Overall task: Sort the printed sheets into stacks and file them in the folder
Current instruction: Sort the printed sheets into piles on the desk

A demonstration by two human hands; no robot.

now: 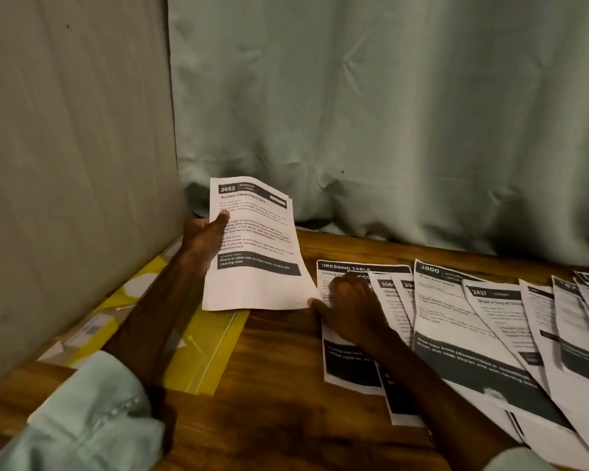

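My left hand [203,237] holds a printed sheet [255,246] numbered 2652, headed "Screen Cleaning Check", raised above the table with its thumb on the front. My right hand [349,307] rests with curled fingers on the left end of a fanned row of printed sheets [463,321]; its thumb touches the held sheet's lower right corner. The sheet under the right hand is headed "Dressing Table" [351,368]. A yellow patterned folder [204,355] lies flat on the table under my left forearm.
The wooden table [279,334] stands in a corner, with a grey wall panel [72,164] on the left and a pale green curtain [388,113] behind. The fanned sheets run off the right edge of view.
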